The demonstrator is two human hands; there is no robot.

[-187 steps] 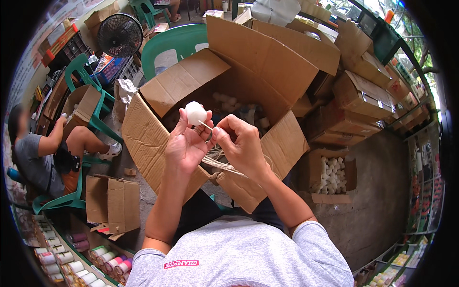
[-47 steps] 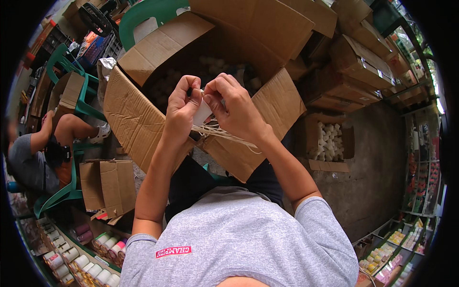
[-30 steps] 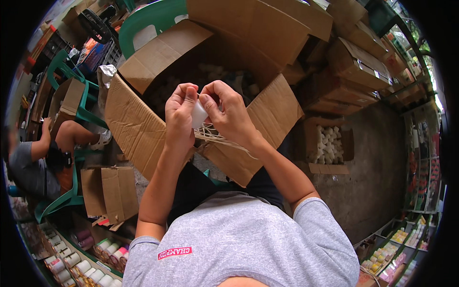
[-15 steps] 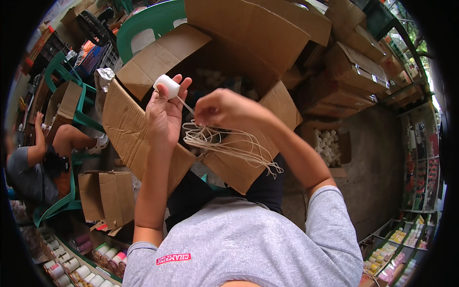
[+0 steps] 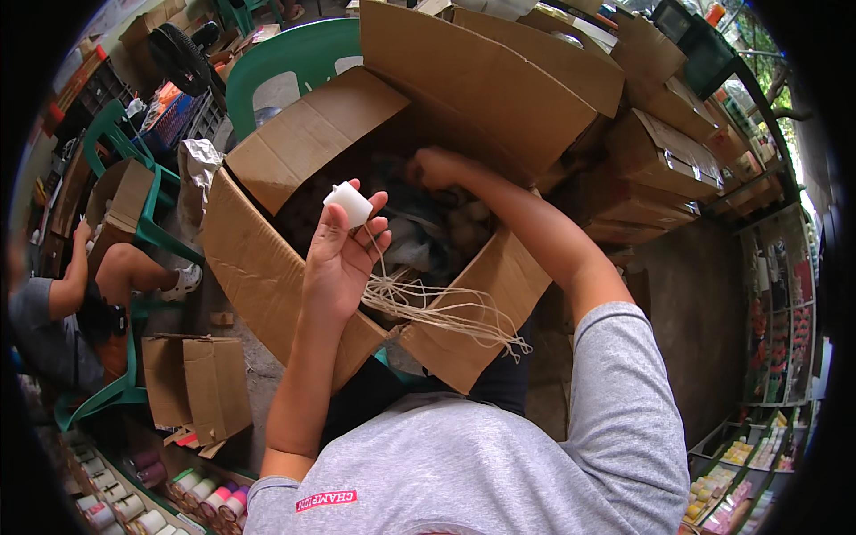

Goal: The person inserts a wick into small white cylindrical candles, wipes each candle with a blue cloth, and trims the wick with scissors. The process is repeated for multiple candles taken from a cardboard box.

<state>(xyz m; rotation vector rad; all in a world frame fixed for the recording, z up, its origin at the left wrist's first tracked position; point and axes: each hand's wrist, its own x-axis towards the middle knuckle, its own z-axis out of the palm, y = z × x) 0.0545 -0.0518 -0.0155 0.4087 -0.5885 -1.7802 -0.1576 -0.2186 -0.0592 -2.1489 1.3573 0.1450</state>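
Between the thumb and fingers of my left hand (image 5: 337, 267) is a short white wax candle (image 5: 348, 204), with a bit of wick poking from its upper end. A pale cord (image 5: 437, 306) runs from the candle's lower end past my fingers. Its loose loops drape over the near flaps of a big open cardboard box (image 5: 254, 259). Inside the box's far side, my right hand (image 5: 434, 169) has curled fingers, partly hidden; whether they hold anything I cannot make out. Under it lie a bluish-grey cloth or bag (image 5: 412, 205) and several pale rounded pieces (image 5: 465, 223) in shadow.
A green plastic chair (image 5: 245, 76) stands behind the box. Stacked cartons (image 5: 664, 160) rise at the right, above display racks (image 5: 776, 312). A small carton (image 5: 214, 383) sits on the floor at left, near a seated person (image 5: 62, 312). Candle trays (image 5: 125, 495) line the lower left.
My right hand has let go of the cord and moved away into the far part of the box. My left hand, still holding the candle, has shifted slightly right and nearer.
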